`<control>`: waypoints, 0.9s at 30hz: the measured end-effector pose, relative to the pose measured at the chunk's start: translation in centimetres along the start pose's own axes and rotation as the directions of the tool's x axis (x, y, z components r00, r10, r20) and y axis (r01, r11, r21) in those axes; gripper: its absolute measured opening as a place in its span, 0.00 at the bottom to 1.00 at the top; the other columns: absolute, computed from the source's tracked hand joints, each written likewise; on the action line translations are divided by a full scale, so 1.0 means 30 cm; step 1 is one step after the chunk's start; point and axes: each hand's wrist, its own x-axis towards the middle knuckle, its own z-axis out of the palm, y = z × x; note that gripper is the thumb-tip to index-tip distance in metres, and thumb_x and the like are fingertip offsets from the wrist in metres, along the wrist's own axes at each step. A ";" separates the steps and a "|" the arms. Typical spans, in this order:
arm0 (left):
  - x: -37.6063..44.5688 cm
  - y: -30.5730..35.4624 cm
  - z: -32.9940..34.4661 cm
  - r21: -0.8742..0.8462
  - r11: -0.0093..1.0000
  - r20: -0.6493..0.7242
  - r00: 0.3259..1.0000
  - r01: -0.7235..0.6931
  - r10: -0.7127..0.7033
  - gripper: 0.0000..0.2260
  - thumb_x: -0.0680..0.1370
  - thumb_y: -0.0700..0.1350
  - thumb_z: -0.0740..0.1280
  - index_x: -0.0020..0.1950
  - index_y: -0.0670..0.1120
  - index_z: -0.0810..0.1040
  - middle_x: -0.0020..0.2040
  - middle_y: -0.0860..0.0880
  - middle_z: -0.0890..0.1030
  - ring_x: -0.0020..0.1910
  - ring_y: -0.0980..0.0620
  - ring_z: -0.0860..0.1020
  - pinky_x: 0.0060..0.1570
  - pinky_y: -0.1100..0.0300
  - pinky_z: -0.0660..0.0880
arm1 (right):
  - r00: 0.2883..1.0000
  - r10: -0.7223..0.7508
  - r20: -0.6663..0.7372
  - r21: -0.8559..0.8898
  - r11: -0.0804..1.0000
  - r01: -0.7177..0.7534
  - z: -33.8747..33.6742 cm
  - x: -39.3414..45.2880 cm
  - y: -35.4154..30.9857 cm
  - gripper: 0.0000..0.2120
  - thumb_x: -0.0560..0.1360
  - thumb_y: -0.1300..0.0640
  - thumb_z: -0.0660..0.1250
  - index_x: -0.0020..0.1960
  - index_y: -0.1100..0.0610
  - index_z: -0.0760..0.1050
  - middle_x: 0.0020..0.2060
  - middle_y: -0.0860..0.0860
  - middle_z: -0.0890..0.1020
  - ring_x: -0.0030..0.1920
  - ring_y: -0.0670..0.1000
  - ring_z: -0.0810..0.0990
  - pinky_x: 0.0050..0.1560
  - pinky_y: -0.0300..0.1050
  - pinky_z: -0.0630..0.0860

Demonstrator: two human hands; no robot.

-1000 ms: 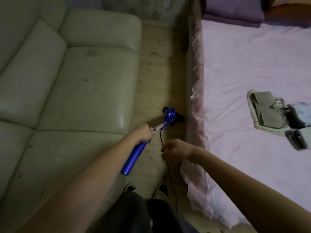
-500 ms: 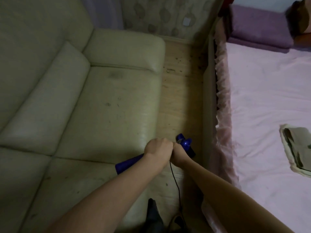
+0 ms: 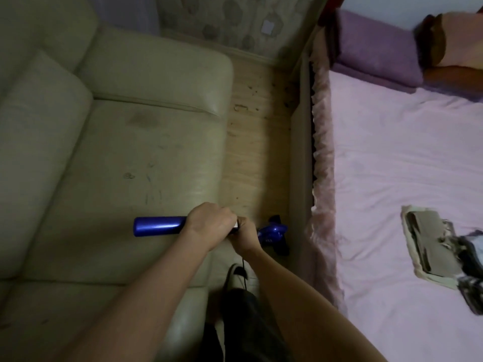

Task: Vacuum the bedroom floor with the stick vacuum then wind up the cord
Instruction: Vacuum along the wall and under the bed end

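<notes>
Between sofa (image 3: 109, 158) and bed (image 3: 392, 165), over the narrow strip of floor (image 3: 258, 142), the vacuum (image 3: 159, 226) lies nearly level, long axis running left-right across the view: blue handle end out over the sofa seat, motor body (image 3: 273, 231) and head down at the floor close to the bed frame. Left hand (image 3: 209, 222) is wrapped round the tube where the blue section ends, knuckles up, fingers fully curled on it. Right hand (image 3: 244, 231) grips the tube just beside it, touching the left, on the side nearer the motor body; fingers curled round, thumb side hidden. So both grips sit mid-shaft, with the working end to the right of them and lower. Cord (image 3: 243, 270) drops from under the right hand toward a foot (image 3: 234, 276); its far end is out of view. Floor ahead, toward the wall, carries dark specks and debris, so I'd judge vacuuming is unfinished and cord winding not started. Coming move likely needs the shaft swung so the head points up the gap toward the wall; right hand is nearer the head and better placed to steer, left to push. Risk: cord underfoot.
</notes>
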 end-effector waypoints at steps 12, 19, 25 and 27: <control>0.415 0.061 -0.254 0.218 0.975 -0.128 0.992 0.039 -0.011 0.06 0.77 0.38 0.62 0.46 0.46 0.78 0.44 0.49 0.82 0.41 0.48 0.81 0.32 0.55 0.69 | 0.961 0.091 -0.260 -0.006 0.995 -0.096 -0.287 0.256 -0.023 0.12 0.76 0.66 0.65 0.37 0.54 0.70 0.34 0.47 0.77 0.36 0.45 0.75 0.43 0.42 0.70; 0.595 0.085 -0.402 0.314 0.950 -0.067 0.998 0.005 0.017 0.04 0.76 0.38 0.64 0.47 0.44 0.78 0.45 0.47 0.82 0.43 0.47 0.80 0.36 0.53 0.72 | 0.981 0.119 -0.153 0.058 0.992 -0.111 -0.458 0.382 0.005 0.04 0.77 0.60 0.67 0.51 0.58 0.77 0.42 0.47 0.80 0.44 0.46 0.78 0.52 0.41 0.75; 0.637 0.103 -0.411 0.226 0.962 0.039 0.985 0.156 -0.169 0.08 0.77 0.39 0.63 0.54 0.45 0.78 0.50 0.47 0.81 0.46 0.49 0.79 0.39 0.55 0.71 | 0.980 0.155 -0.129 -0.038 0.986 -0.161 -0.438 0.423 0.052 0.11 0.79 0.61 0.62 0.60 0.61 0.74 0.48 0.51 0.78 0.45 0.45 0.73 0.39 0.30 0.69; 0.618 0.106 -0.410 0.232 0.958 0.019 0.984 0.167 -0.176 0.09 0.77 0.37 0.61 0.54 0.45 0.78 0.50 0.47 0.81 0.48 0.48 0.80 0.39 0.55 0.71 | 0.978 0.136 -0.155 -0.030 0.989 -0.143 -0.424 0.424 0.040 0.10 0.78 0.63 0.62 0.59 0.61 0.74 0.47 0.53 0.79 0.44 0.45 0.73 0.37 0.28 0.67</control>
